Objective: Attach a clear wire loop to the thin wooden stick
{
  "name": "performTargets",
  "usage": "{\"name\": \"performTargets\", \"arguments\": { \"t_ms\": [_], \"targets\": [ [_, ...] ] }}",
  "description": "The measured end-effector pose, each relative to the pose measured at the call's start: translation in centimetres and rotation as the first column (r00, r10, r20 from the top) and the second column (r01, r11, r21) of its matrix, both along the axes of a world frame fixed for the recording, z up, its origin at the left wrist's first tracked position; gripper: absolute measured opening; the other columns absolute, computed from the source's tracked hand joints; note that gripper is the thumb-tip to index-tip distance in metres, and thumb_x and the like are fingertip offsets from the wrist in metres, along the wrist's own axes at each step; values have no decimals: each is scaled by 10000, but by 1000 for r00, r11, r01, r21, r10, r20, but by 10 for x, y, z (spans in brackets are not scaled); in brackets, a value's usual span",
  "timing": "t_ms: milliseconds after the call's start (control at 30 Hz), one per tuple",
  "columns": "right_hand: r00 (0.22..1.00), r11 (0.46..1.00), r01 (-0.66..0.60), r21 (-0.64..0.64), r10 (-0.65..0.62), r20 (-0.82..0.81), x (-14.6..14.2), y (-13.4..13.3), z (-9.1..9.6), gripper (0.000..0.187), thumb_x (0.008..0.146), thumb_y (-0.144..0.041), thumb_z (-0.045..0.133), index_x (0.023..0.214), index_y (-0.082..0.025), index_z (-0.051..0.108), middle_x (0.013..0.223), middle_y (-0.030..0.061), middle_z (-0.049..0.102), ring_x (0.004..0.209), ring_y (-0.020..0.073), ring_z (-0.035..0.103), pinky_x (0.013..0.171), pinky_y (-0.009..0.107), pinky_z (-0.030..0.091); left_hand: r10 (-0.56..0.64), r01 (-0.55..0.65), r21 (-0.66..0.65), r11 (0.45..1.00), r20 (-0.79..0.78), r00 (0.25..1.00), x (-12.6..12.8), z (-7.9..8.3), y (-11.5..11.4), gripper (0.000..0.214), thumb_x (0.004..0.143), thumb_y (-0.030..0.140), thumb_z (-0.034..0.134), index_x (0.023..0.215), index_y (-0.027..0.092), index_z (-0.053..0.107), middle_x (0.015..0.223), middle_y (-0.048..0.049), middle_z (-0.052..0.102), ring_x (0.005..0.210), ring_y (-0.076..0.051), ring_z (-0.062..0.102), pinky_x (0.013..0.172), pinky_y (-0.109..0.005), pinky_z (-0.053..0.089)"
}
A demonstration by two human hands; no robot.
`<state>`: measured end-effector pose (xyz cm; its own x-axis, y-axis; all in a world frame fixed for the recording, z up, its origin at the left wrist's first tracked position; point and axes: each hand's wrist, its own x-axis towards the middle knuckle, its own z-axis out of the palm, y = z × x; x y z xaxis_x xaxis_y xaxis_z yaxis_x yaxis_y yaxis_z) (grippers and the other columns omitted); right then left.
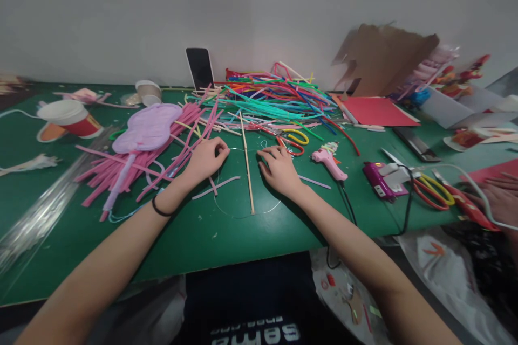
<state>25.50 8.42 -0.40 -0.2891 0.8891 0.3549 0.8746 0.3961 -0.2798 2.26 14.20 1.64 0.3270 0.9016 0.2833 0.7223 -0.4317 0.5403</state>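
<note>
A thin, clear wire loop (231,216) lies on the green table, with a slim wooden stick (247,172) running across its middle. My left hand (206,159) is at the loop's upper left, thumb and finger pinched together on the wire. On the opposite side, my right hand (279,167) rests palm down over the loop's upper right, its fingers bent and apart. Short pieces of pink and purple pipe cleaner (216,187) lie beside my left hand. A purple pipe cleaner (315,182) sits right of my right hand.
Colourful pipe cleaners (267,99) are heaped behind, near scissors (297,137) and a phone (200,68). Rightward lie a pink glue gun (329,161), a purple power strip (382,180) and another person's hand (493,194). A purple padded shape (148,128) and a cup (73,117) stand left.
</note>
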Motion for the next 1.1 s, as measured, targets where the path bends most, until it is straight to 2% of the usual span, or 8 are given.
{"name": "performTargets", "arguments": {
  "t_ms": [133,300,533,733,967,1100],
  "targets": [
    [1000,1000,-1,-7,1,3,0,0,1,353,956,-228,494,1281,-169,617,1281,135,615,1219,340,435,983,520,422,21,-21,-13,1000,14,1000,1,-1,1,184,847,346,531,813,188,619,807,-54,694,723,-205,605,731,-347,462],
    [1000,1000,-7,-2,7,-9,-1,0,1,346,956,-237,495,1271,-183,628,1275,131,619,1223,340,431,985,521,417,-8,10,32,999,-61,998,5,-3,2,166,840,317,531,798,189,628,787,-66,692,772,-230,608,773,-381,455],
    [1000,1000,-13,-7,13,-22,-1,-1,-1,357,963,-250,485,1281,-174,628,1281,134,619,1223,331,428,991,509,406,-42,42,18,999,-30,999,4,-2,1,203,831,364,559,795,185,647,790,-60,702,775,-229,620,794,-386,461],
    [999,999,12,30,-11,-42,1,24,6,297,952,-292,535,1186,-199,692,1202,119,660,1146,325,477,972,508,402,-27,27,4,1000,-36,999,3,-2,1,216,853,350,521,791,185,645,803,-62,713,765,-223,629,790,-382,466],
    [988,990,-139,-24,137,-78,-6,53,10,228,883,-299,656,1079,-196,709,1118,96,695,1113,285,517,961,457,401,-81,88,58,994,-118,990,9,2,4,236,851,368,575,979,196,674,890,-62,718,861,-249,640,837,-398,458],
    [980,984,-179,-22,176,-92,-7,54,6,193,896,-295,647,1044,-190,713,1055,85,715,1089,274,527,949,426,400,-120,141,103,985,-189,975,16,4,9,193,871,360,582,887,194,679,888,-75,710,894,-265,614,855,-416,438]
  ]
}}
